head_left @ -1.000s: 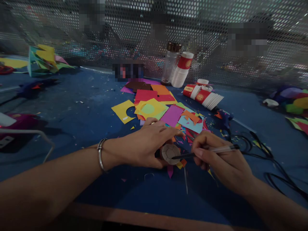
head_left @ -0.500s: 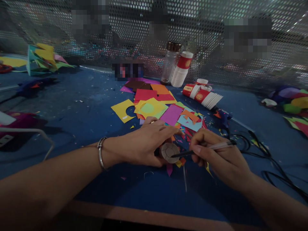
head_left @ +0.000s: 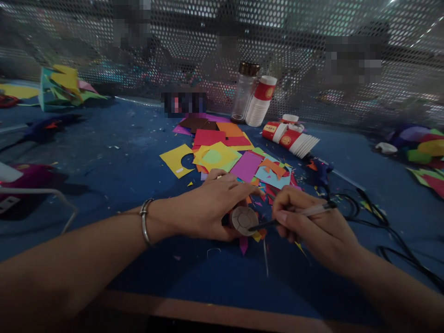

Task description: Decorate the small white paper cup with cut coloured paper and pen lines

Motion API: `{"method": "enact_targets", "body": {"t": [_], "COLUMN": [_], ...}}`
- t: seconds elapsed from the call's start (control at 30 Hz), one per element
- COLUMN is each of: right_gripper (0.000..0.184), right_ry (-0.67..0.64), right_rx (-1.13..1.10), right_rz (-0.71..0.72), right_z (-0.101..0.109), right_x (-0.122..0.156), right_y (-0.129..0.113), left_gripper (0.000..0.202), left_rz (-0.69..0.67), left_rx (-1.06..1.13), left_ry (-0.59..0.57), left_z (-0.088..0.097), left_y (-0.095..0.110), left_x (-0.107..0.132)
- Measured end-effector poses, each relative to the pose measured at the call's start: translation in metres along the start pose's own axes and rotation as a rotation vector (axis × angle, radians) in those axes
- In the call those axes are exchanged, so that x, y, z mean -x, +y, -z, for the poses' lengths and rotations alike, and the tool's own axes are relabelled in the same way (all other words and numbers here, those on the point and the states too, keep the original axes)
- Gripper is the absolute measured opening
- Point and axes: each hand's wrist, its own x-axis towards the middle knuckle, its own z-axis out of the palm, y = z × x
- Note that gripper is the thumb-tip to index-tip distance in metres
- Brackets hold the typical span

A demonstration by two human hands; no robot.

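Observation:
My left hand lies over a small round grey-brown disc with drawn lines on it, fingers closed around its far and left side, pinning it to the blue table. A metal bracelet sits on that wrist. My right hand is closed on a pen with a clear barrel and dark front, whose tip touches the disc's lower right edge. Coloured paper scraps lie under and around the disc.
Coloured paper sheets with cut-out circles lie beyond the hands. A clear bottle and stacks of red-and-white paper cups stand near the perforated metal screen. Black cables run at right. Folded paper shapes sit far left.
Both hands stay on the disc; the pen tip has crept slightly along the disc's edge. The view has shifted a little.

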Motion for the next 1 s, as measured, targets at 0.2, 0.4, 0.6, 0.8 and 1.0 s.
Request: {"method": "enact_targets", "body": {"t": [0.2, 0.4, 0.6, 0.8, 1.0], "right_gripper": [0.019, 0.018, 0.022, 0.021, 0.022], "right_ry": [-0.034, -0.011, 0.089, 0.096, 0.088], "right_rx": [0.006, -0.002, 0.085, 0.164, 0.206], "right_rz": [-0.042, -0.085, -0.024, 0.118, 0.165], "right_z": [-0.001, 0.003, 0.006, 0.0, -0.001], "right_x": [-0.018, -0.032, -0.029, -0.028, -0.025], "right_y": [-0.009, -0.012, -0.008, -0.01, -0.008], "left_gripper": [0.056, 0.057, 0.062, 0.052, 0.048], "left_rz": [0.023, 0.032, 0.032, 0.039, 0.038], "left_rx": [-0.025, 0.008, 0.041, 0.026, 0.003], "left_ry": [-0.02, -0.053, -0.061, -0.055, -0.044], "left_z": [0.001, 0.003, 0.004, 0.003, 0.003], "left_y": [0.001, 0.0, -0.001, -0.001, 0.0], "left_x": [-0.002, -0.003, -0.003, -0.003, -0.004]}}
